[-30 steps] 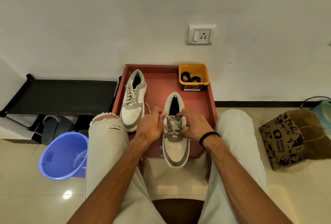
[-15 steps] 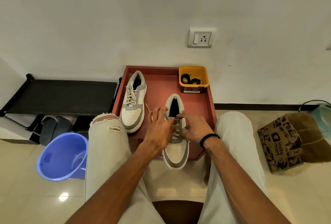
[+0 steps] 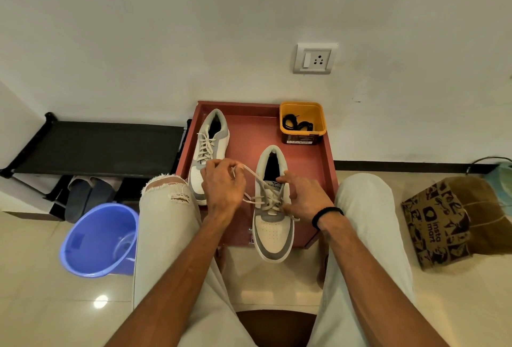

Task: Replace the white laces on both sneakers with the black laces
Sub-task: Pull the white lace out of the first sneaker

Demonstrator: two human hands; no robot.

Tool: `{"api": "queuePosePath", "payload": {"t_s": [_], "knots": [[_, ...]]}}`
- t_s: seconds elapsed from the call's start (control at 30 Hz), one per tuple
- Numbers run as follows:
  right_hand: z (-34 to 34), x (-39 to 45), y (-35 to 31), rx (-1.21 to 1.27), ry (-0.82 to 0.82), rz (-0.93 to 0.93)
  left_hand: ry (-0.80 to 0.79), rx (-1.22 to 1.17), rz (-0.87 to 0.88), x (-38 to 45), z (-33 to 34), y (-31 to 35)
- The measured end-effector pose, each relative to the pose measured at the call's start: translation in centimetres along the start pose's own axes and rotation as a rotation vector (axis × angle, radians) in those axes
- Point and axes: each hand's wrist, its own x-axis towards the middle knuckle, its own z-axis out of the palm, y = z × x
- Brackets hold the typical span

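**Now: white lace drawn out of the near sneaker**

Firmly, the left hand (image 3: 223,188) has its fingers curled together round one end of the white lace (image 3: 250,173), clamped on it and lifted off to the left of the shoe, so the lace runs taut and slanting from that grip down to the eyelets. The right hand (image 3: 303,198) rests on the right side of the near sneaker (image 3: 273,224), its fingers bent against the tongue and upper lacing; whether that grip pinches the lace or only presses the shoe is not clear. A black band (image 3: 327,215) circles the right wrist.

The near sneaker, white and grey, lies on the red table (image 3: 249,136) with its toe hanging past the front edge toward the person. Its lacing is loosened near the top, crossed lower down. The second sneaker (image 3: 209,147) stands at the table's left side, fully laced in white, partly behind the left hand. At the back right corner sits a yellow tub (image 3: 302,114) holding the coiled black laces (image 3: 297,123).

Light trouser knees flank the table, the left one torn. On the floor to the left stands a blue bucket (image 3: 97,241), below a black rack (image 3: 102,144); to the right lies a printed paper bag (image 3: 440,219). A wall socket (image 3: 314,59) is mounted above the table.
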Motion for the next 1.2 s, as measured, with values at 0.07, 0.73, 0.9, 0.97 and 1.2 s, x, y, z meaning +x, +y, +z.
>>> {"api": "queuePosePath", "payload": {"t_s": [0.07,0.73,0.9,0.97,1.2], "knots": [[0.0,0.0,0.0,-0.001,0.001,-0.004,0.046,-0.051,-0.093,0.0,-0.2,-0.1],[0.4,0.3,0.5,0.003,0.008,-0.025,-0.168,0.287,0.508,-3.1,1.9,0.7],[0.3,0.2,0.5,0.004,0.008,-0.023,-0.089,0.225,0.355,-1.7,0.8,0.4],[0.2,0.2,0.5,0.018,0.002,-0.015,-0.069,0.214,0.301,-1.4,0.6,0.4],[0.3,0.2,0.3,0.047,-0.012,0.000,0.032,0.234,0.081,-1.0,-0.2,0.4]]}}
